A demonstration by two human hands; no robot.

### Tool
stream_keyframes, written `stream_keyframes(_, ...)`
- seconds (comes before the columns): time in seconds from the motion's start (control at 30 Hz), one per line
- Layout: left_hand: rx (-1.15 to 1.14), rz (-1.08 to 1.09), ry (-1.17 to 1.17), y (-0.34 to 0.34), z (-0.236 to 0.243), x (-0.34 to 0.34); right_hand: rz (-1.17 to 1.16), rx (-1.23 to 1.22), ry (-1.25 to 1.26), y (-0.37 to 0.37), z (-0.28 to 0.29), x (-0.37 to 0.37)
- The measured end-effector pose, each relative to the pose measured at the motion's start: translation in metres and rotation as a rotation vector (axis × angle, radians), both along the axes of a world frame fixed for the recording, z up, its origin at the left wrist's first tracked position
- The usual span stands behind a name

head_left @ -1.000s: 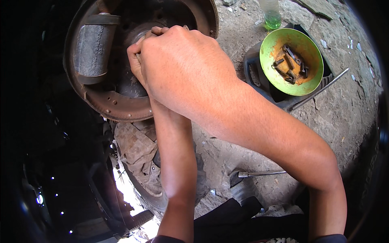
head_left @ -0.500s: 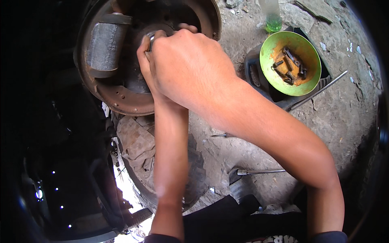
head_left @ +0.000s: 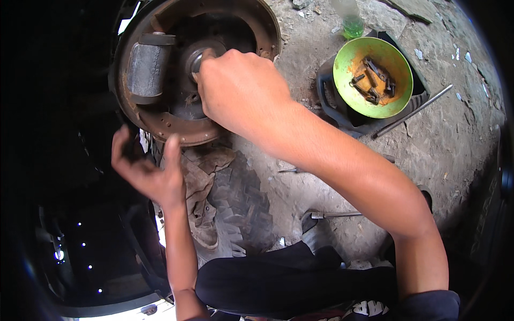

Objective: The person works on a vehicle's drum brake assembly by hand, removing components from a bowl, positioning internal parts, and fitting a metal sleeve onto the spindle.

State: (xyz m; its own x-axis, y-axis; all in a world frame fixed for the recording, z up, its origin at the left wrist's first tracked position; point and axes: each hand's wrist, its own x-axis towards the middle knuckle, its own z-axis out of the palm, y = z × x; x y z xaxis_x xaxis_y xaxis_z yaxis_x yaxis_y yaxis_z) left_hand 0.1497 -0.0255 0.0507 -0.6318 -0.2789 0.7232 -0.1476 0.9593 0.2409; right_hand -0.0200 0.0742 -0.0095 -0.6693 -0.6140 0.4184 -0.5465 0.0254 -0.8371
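Note:
A rusty round brake backing plate (head_left: 176,138) stands at the upper left, with a grey curved brake shoe (head_left: 145,69) on its left side. My right hand (head_left: 243,88) is closed at the plate's middle, against a shiny metal ring (head_left: 196,64) around the hub. Its fingertips are hidden behind the fist, so what they grip is not visible. Below the plate's lower left edge my left hand (head_left: 155,174) is held with fingers spread and slightly blurred, holding nothing.
At the right, a green bowl (head_left: 404,96) holds several dark bolts, resting on a dark case (head_left: 326,88). A metal rod (head_left: 412,111) lies beside it. Behind stands a bottle of green liquid (head_left: 352,27). Below the plate are a cloth (head_left: 201,171) and a tyre (head_left: 243,208); a wrench (head_left: 332,214) lies nearby.
My left hand has come away from the hub, down and to the left, and its fingers have spread. The right hand stays at the hub. The view has shifted slightly.

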Motion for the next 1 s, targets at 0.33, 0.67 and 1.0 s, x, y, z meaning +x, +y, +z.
stream_keyframes(0.33,0.367,0.179,-0.074,-0.012,-0.034,-0.017,0.076,0.109,-0.037,0.010,0.006,-0.005)
stream_keyframes(0.67,0.396,0.136,-0.101,-0.020,-0.033,-0.014,0.015,0.035,0.000,0.004,0.000,-0.002)
stream_keyframes(1.0,0.419,0.140,-0.107,-0.024,-0.037,-0.011,-0.003,0.013,0.012,0.005,-0.001,-0.002)
